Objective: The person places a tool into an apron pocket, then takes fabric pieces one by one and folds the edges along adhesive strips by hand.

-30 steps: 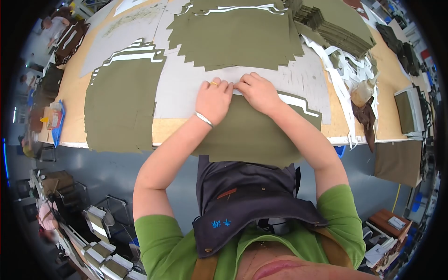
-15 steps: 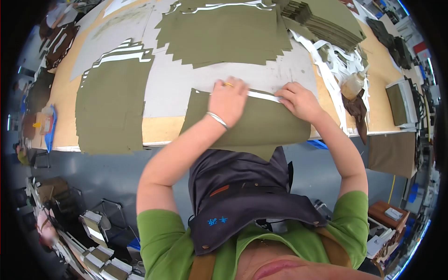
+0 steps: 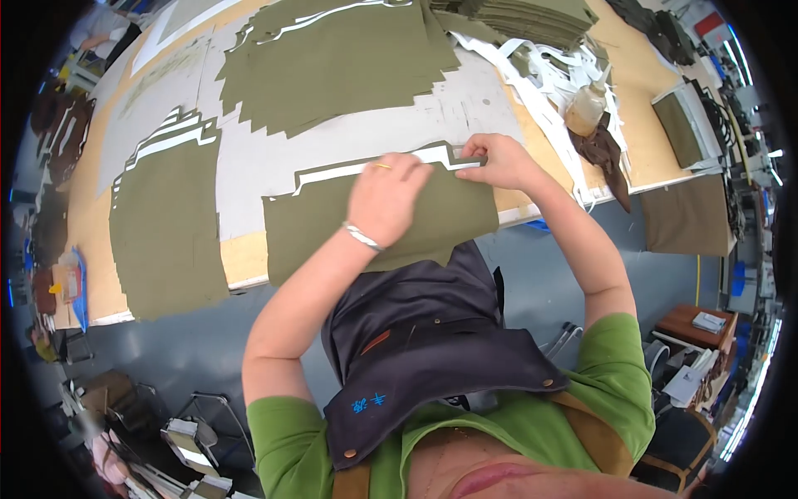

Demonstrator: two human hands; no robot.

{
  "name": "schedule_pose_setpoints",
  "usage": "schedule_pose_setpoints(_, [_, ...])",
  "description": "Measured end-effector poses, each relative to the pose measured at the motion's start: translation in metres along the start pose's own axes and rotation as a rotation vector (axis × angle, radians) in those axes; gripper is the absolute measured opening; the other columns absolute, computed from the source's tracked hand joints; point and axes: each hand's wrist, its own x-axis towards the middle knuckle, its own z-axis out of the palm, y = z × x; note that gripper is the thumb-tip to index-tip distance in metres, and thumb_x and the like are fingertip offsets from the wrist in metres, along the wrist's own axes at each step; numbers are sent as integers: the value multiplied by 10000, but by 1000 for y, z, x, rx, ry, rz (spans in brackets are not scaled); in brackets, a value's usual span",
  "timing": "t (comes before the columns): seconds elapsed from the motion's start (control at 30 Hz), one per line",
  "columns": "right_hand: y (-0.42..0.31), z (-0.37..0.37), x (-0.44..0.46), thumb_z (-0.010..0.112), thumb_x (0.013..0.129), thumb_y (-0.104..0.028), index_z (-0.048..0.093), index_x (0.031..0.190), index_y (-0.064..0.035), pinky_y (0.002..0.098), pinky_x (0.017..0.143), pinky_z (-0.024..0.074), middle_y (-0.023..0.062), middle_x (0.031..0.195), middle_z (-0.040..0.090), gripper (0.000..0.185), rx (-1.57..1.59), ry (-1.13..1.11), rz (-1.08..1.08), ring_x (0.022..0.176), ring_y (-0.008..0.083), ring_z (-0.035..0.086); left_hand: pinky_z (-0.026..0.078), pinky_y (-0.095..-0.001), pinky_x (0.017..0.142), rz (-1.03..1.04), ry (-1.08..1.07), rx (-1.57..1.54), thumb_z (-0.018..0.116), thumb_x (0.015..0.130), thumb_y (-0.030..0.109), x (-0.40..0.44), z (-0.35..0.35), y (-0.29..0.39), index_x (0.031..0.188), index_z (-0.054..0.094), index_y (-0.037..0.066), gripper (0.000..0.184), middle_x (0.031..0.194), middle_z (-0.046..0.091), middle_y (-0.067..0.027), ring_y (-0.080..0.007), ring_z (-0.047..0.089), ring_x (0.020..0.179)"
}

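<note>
An olive-green fabric piece lies at the table's near edge, its lower part hanging over. Along its stepped upper edge runs a white strip. My left hand lies over the middle of the strip, fingers stretched out and pressing on it. At the strip's right end, my right hand has thumb and index finger around the strip by the fabric's corner. The fingertips partly cover what they grip. Left of this piece is a stack of olive pieces with white strips along their stepped top edges.
A larger olive stack lies farther back, with another pile at the back right. Tangled white strips, a glue bottle and a dark brown cloth lie on the right. A blue-edged container stands far left.
The strip now shows along the whole stepped edge, which was mostly folded or hidden before. My right hand has shifted to the corner, my left stays mid-strip. The camera view has turned.
</note>
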Motion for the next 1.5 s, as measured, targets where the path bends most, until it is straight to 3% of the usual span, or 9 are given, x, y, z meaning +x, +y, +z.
schedule_pose_setpoints(0.2, [27, 14, 6, 741, 831, -93, 712, 919, -55, 267, 706, 498, 37, 870, 635, 100, 179, 67, -227, 775, 140, 604, 486, -391, 908, 12, 9, -152, 601, 837, 54, 15, 36, 11, 1118, 674, 101, 294, 1170, 643, -45, -267, 593, 1060])
schedule_pose_setpoints(0.4, [32, 11, -2, 721, 831, -100, 740, 921, -138, 345, 758, 514, 32, 884, 633, 99, -57, 203, -474, 869, 226, 613, 493, -385, 893, -133, -137, -195, 599, 857, 64, 27, 25, 10, 1084, 693, 110, 250, 1154, 644, -42, -278, 589, 1040])
schedule_pose_setpoints(0.6, [21, 8, -17, 711, 795, -132, 729, 870, -201, 358, 807, 508, 18, 953, 617, 104, -512, 322, -546, 932, 233, 602, 514, -382, 848, 97, -90, 14, 589, 855, 49, 17, 29, 7, 1132, 669, 124, 298, 1112, 639, -52, -303, 603, 1004])
schedule_pose_setpoints(0.7, [8, -5, -25, 694, 794, -116, 719, 911, -178, 384, 827, 518, 34, 1007, 604, 135, -583, 305, -397, 949, 261, 610, 529, -386, 807, -27, -135, -197, 618, 859, 80, 18, 28, -2, 1097, 678, 129, 250, 1087, 642, -51, -301, 624, 957])
schedule_pose_setpoints(0.8, [-10, 16, -22, 681, 804, -118, 706, 969, -124, 404, 840, 521, 90, 1039, 594, 167, -11, 356, -165, 962, 300, 619, 540, -393, 770, -214, 127, -60, 634, 866, 89, 34, 27, 0, 1030, 690, 116, 176, 1036, 645, -52, -296, 643, 899])
schedule_pose_setpoints(0.9, [-18, 46, -14, 693, 802, -136, 688, 1010, -73, 405, 837, 523, 143, 1038, 585, 217, 79, 387, -34, 938, 331, 631, 541, -397, 753, -409, -90, -206, 661, 860, 90, 43, 31, -7, 1022, 684, 103, 164, 990, 633, -67, -290, 648, 861])
schedule_pose_setpoints(1.0, [-18, 46, -12, 720, 799, -139, 683, 1006, -41, 389, 821, 529, 173, 1051, 579, 232, 144, 334, 42, 895, 316, 643, 539, -410, 729, -409, -14, -420, 679, 845, 81, 40, 29, -14, 1019, 682, 102, 175, 973, 617, -80, -297, 648, 823])
schedule_pose_setpoints(1.2, [-22, 48, -19, 729, 794, -123, 688, 1024, -26, 384, 802, 531, 166, 1072, 578, 254, 139, 315, 54, 873, 298, 648, 511, -375, 829, 28, 127, -94, 678, 819, 66, 14, 36, -4, 1036, 679, 73, 217, 1042, 633, -63, -253, 625, 958])
schedule_pose_setpoints(1.5, [-28, 67, -42, 645, 851, -128, 670, 1147, -34, 403, 774, 547, 141, 1102, 579, 312, -44, 417, -51, 928, 303, 649, 488, -368, 876, -12, 102, -16, 622, 829, 95, 7, 38, 0, 1125, 665, 80, 300, 1147, 636, -29, -218, 594, 1078])
